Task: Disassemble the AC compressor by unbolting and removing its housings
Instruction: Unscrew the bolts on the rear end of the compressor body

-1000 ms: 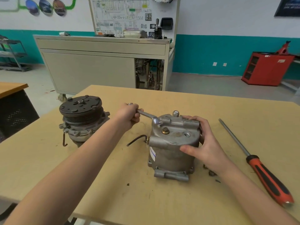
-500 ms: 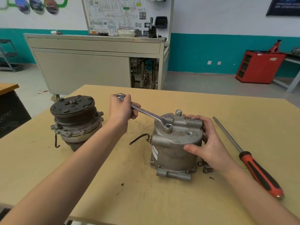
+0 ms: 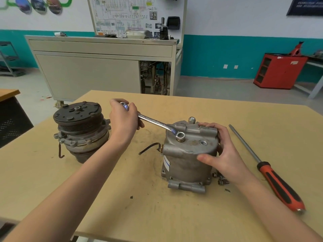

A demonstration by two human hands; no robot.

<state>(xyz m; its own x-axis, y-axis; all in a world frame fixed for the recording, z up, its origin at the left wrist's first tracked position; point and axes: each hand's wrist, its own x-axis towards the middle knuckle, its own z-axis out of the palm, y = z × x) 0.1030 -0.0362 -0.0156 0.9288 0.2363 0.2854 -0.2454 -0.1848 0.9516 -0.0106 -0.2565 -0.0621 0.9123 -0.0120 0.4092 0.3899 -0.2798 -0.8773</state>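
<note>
A grey aluminium compressor housing (image 3: 187,159) stands upright on the wooden table (image 3: 174,215). My left hand (image 3: 124,122) grips the far end of a steel ring wrench (image 3: 153,122). The wrench's ring end sits over a brass bolt (image 3: 180,136) on the housing's top. My right hand (image 3: 225,154) clasps the housing's right side, fingers curled over its top edge and thumb on its front. The front section with the black clutch pulley (image 3: 78,116) stands apart on the left.
A long screwdriver (image 3: 272,173) with a red and black handle lies on the table to the right. Several loose bolts (image 3: 220,179) lie by my right wrist. A black wire (image 3: 150,148) sticks out of the housing's left side. A grey cabinet stands behind the table.
My left hand has swung the wrench handle away from me, toward the table's far edge, with the ring end staying on the bolt. My right hand keeps its hold on the housing.
</note>
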